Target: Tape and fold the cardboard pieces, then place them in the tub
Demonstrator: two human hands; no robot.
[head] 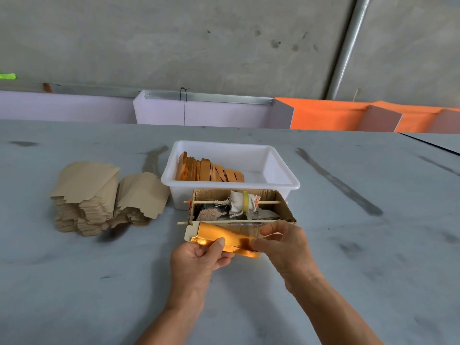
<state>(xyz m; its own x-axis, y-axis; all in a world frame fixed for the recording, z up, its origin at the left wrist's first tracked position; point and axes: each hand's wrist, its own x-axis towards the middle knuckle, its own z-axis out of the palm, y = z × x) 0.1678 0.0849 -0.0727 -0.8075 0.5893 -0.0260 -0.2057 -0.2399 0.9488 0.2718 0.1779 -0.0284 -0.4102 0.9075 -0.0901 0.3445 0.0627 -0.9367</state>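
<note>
A gold-faced cardboard piece [224, 236] lies partly folded just in front of a cardboard tape holder [283, 207]. My left hand [199, 257] grips its left near edge, thumb pressing on the gold face. My right hand [283, 245] pinches its right end. Inside the holder, a cloth-wrapped tape roll [242, 201] hangs on a wooden stick. Behind it stands the white tub [273, 160], holding several folded gold pieces [209, 169] leaning in a row. Two stacks of flat brown cardboard pieces [99, 195] sit to the left.
The grey table [348, 245] is scuffed with dark marks. Purple and orange panels [323, 113] line its far edge below a concrete wall. A metal pipe [348, 46] runs up at the right.
</note>
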